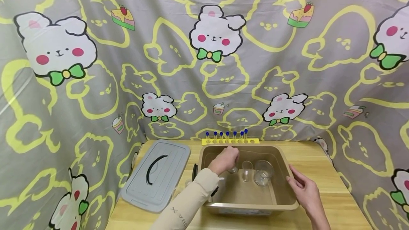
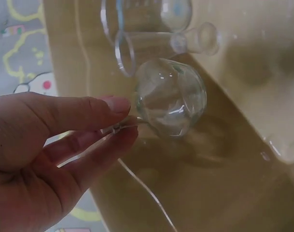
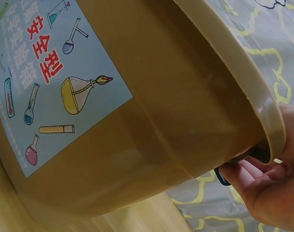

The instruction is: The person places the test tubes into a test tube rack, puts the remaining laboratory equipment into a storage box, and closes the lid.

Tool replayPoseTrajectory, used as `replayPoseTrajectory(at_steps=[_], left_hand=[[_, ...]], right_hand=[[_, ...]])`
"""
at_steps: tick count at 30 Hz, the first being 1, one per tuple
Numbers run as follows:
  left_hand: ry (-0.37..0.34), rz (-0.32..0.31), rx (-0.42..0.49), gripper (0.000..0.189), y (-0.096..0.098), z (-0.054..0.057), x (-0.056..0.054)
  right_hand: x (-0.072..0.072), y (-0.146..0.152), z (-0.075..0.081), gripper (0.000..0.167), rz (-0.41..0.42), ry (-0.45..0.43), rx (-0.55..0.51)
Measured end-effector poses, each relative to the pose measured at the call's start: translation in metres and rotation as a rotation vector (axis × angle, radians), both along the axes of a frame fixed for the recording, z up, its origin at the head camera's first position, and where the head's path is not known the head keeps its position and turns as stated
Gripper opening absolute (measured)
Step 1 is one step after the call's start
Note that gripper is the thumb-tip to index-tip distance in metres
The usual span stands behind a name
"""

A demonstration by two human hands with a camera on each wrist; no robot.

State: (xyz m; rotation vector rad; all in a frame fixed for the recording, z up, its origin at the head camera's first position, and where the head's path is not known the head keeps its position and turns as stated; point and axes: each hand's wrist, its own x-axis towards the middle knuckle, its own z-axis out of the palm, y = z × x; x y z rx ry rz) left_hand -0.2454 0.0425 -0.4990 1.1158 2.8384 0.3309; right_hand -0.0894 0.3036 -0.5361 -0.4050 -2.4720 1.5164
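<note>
My left hand (image 1: 227, 159) reaches over the far left part of a brown plastic box (image 1: 249, 207). In the left wrist view its thumb and fingers pinch the neck of a round glass flask (image 2: 172, 99), whose bulb points away from the hand. Beside the flask lie a slim glass vessel with a flared mouth (image 2: 154, 48) and a wider glass beaker (image 1: 263, 173), both inside the box. My right hand (image 1: 305, 190) grips the box's right rim, thumb on top and fingers curled beneath, as the right wrist view shows.
A grey lid (image 1: 140, 191) with a black handle lies left of the box. Behind the box stands a yellow rack (image 1: 230, 141) with several blue-capped tubes. Clear items on the table are partly hidden by the left sleeve (image 1: 191, 198). Patterned curtains (image 1: 179, 81) enclose the table.
</note>
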Motion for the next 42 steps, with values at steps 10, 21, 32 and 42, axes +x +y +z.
replayPoseTrajectory(at_steps=[10,21,32,42], left_hand=[[-0.017,0.028,-0.075,0.030,0.011,-0.017,-0.006],[-0.017,0.032,-0.138,0.033,0.013,-0.034,-0.007],[-0.068,0.003,-0.197,0.031,0.016,-0.044,-0.008],[-0.101,0.020,-0.173,0.031,0.019,-0.051,-0.009]], right_hand=[[-0.001,0.001,-0.001,0.051,0.005,-0.003,-0.013],[-0.001,0.000,-0.002,0.051,0.003,-0.008,-0.025],[-0.004,0.002,-0.001,0.052,0.006,0.008,-0.029],[-0.003,0.001,0.000,0.052,0.009,0.018,-0.039]])
